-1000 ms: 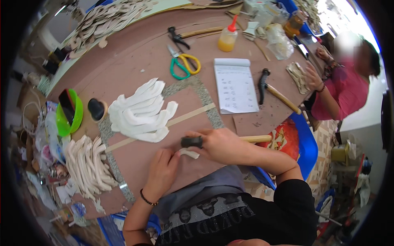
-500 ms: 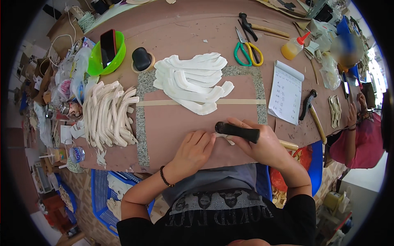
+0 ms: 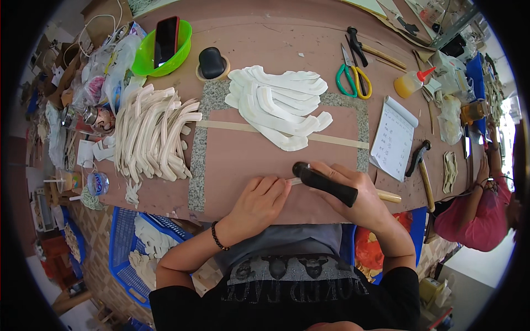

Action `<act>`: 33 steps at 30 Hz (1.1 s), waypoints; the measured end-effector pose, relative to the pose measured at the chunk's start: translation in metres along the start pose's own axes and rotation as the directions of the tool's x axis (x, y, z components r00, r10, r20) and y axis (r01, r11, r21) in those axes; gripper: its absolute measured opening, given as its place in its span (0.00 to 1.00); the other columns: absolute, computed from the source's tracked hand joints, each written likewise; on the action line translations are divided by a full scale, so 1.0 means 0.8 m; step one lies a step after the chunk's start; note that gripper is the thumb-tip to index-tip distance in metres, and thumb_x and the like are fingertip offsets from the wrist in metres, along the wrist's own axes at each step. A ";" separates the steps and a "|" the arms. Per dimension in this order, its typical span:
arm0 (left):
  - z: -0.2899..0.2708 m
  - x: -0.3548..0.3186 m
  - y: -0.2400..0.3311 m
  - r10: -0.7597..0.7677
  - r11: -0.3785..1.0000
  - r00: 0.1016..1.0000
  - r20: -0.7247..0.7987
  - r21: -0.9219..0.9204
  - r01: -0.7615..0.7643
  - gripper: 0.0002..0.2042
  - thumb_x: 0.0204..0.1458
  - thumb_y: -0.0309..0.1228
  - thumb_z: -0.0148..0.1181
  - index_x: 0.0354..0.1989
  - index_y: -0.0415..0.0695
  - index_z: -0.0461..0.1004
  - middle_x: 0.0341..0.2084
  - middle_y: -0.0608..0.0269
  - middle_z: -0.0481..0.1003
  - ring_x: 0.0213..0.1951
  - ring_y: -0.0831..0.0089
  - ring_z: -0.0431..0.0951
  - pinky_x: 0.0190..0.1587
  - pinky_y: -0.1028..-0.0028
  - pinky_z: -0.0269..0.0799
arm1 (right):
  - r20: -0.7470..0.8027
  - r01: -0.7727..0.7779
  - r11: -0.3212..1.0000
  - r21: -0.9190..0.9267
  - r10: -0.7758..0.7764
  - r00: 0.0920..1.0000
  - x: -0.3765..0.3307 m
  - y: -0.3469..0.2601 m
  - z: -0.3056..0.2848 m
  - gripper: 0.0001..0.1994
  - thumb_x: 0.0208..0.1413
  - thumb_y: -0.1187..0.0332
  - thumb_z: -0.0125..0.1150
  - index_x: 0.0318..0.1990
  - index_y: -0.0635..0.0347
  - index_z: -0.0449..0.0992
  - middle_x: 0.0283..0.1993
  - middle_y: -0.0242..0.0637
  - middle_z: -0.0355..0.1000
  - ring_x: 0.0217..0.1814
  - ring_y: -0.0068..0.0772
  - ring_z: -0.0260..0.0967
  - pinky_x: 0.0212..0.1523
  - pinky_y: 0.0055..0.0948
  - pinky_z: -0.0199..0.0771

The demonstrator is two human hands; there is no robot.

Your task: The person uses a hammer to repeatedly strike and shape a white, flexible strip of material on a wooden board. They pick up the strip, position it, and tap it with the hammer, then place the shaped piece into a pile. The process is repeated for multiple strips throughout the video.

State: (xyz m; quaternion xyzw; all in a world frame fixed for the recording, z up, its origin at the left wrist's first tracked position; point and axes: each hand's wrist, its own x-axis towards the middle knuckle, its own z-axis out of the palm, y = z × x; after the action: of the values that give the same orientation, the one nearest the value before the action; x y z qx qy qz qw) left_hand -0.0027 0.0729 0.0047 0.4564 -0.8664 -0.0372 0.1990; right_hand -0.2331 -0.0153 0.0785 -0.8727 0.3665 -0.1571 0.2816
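My right hand is wrapped round a hammer; its black head points up-left, and the wooden handle end sticks out past the palm. Close to the hammer head, my left hand presses its fingers together on a thin pale strip, mostly hidden by both hands. Ahead of them lies a fanned pile of white curved strips. A thicker heap of cream strips is on the left.
Scissors, a second hammer, a glue bottle, a notepad and a third hammer lie to the right. A green bowl holds a phone. Blue baskets stand below the table edge. Another person sits far right.
The whole view has turned slightly, so the table's things appear shifted to the right. The hammer head is tilted more steeply. Both hands keep their grip.
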 end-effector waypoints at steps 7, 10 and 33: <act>-0.003 -0.014 -0.003 -0.048 0.999 0.998 -0.029 -0.008 0.048 0.22 0.48 0.27 0.57 0.53 0.31 0.76 0.47 0.55 0.75 0.50 0.61 0.75 0.51 0.63 0.69 | 0.026 0.031 0.999 0.023 -0.032 0.999 0.010 -0.002 0.001 0.23 0.53 0.68 0.72 0.58 0.58 0.78 0.44 0.46 0.79 0.39 0.54 0.78 0.39 0.44 0.79; -0.004 -0.023 -0.002 -0.081 0.996 0.996 -0.035 -0.036 0.080 0.22 0.48 0.27 0.57 0.53 0.31 0.76 0.47 0.55 0.75 0.50 0.61 0.75 0.51 0.63 0.69 | 0.071 0.052 0.998 0.034 -0.055 0.996 0.011 -0.004 0.008 0.24 0.53 0.67 0.72 0.58 0.59 0.78 0.44 0.46 0.79 0.40 0.54 0.78 0.40 0.44 0.79; -0.003 -0.045 0.001 -0.307 0.944 0.933 -0.189 -0.185 0.273 0.13 0.46 0.21 0.66 0.42 0.39 0.79 0.39 0.61 0.74 0.45 0.62 0.75 0.51 0.62 0.64 | 0.192 0.203 0.977 0.060 -0.211 0.959 0.035 -0.024 0.026 0.30 0.51 0.68 0.72 0.64 0.57 0.74 0.40 0.43 0.77 0.34 0.51 0.77 0.34 0.46 0.78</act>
State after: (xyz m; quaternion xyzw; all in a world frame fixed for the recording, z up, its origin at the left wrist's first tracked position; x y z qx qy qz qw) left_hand 0.0155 0.1028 -0.0043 0.5639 -0.7571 -0.0840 0.3191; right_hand -0.1932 -0.0173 0.0752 -0.9117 0.2404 -0.1059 0.3160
